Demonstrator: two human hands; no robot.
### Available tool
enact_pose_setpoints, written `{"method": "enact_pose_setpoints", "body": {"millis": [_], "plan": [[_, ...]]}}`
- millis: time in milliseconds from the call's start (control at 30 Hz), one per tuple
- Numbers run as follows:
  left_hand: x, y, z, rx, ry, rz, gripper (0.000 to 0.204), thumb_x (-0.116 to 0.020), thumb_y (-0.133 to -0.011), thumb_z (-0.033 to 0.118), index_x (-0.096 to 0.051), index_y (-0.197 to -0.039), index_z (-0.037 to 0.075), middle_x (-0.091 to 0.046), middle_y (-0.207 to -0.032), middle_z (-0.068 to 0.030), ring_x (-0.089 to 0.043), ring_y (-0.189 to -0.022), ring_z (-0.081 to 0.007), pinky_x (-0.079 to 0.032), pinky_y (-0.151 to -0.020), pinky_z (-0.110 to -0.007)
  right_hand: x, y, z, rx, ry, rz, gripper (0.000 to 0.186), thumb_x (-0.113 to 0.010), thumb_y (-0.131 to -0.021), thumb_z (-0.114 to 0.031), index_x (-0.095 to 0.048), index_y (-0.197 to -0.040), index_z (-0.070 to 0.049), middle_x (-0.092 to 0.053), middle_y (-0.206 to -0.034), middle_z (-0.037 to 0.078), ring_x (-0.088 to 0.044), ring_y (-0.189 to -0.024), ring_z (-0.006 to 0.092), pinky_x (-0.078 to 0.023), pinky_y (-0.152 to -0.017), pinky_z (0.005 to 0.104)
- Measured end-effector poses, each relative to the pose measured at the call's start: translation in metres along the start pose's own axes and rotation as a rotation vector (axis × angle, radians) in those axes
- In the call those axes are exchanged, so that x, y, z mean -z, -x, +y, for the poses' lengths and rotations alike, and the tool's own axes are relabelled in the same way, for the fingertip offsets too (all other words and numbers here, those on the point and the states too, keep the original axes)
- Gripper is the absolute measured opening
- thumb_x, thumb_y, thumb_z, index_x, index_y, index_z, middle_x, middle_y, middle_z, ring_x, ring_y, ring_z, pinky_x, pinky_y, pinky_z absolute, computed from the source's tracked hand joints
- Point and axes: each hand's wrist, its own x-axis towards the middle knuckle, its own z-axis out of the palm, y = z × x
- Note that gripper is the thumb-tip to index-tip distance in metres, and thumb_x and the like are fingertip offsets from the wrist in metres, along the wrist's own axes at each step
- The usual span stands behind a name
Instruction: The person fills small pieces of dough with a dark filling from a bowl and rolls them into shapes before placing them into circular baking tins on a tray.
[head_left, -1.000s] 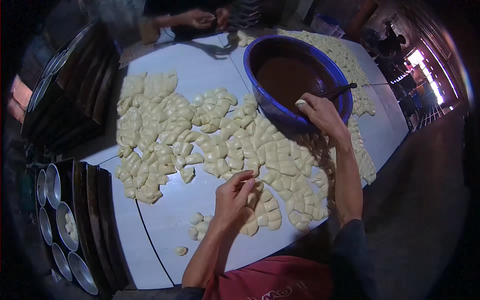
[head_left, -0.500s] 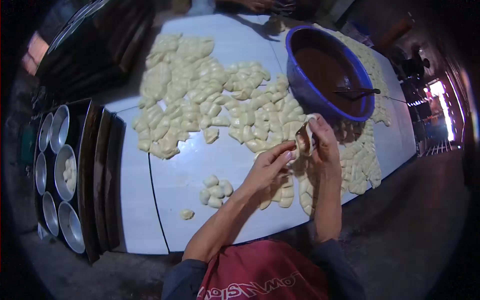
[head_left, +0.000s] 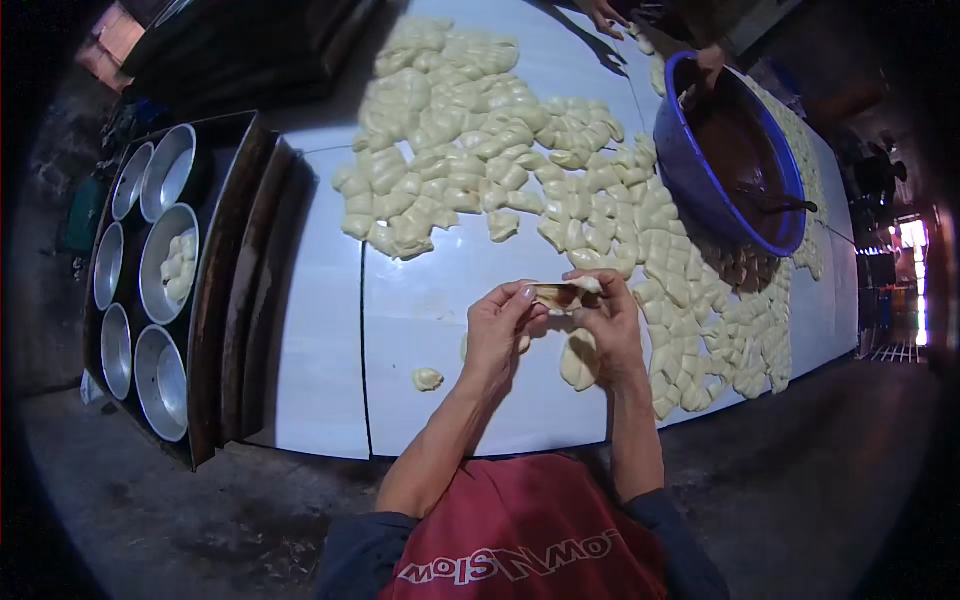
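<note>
My left hand and my right hand pinch a flattened piece of dough with brown paste inside, held between them above the white table. Pale dough pieces lie in sheets to the right and behind my hands, and a small lump lies left of my wrist. A blue tub of brown paste, with a dark-handled utensil in it, stands at the back right.
At left, a tray of round metal pans, one holding several dough pieces, rests on stacked dark trays. A darker stack stands behind. A co-worker's hand reaches into the tub's far side; another is over the table's far edge.
My right hand came back from the tub to meet my left, and paste now sits in the dough they hold. A co-worker's hand has reached into the tub. The view has shifted.
</note>
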Motion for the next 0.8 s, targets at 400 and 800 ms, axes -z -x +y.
{"method": "enact_pose_setpoints", "body": {"millis": [400, 800], "plan": [[0.0, 0.01, 0.049, -0.2, -0.372, -0.006, 0.029, -0.068, -0.096, 0.019, -0.069, -0.114, -0.003, -0.072, -0.097, -0.009, -0.067, -0.081, -0.011, -0.055, -0.067, -0.023, -0.045, 0.0, 0.022, 0.736, 0.866, 0.132, 0.048, -0.079, -0.081, -0.008, -0.062, -0.126, -0.004, -0.054, -0.128, 0.017, -0.063, -0.109, 0.0311, -0.056, -0.084, 0.0366], [0.003, 0.005, 0.079, 0.024, -0.419, -0.22, 0.025, -0.072, -0.092, 0.018, -0.072, -0.106, -0.002, -0.072, -0.095, -0.0066, -0.066, -0.083, -0.0123, -0.054, -0.073, -0.024, -0.054, 0.002, 0.002, 0.175, 0.191, 0.008, 0.012, -0.068, -0.094, -0.01, -0.071, -0.1, 0.0, -0.067, -0.087, 0.001, -0.059, -0.081, 0.0089, -0.046, -0.078, 0.0242]]}}
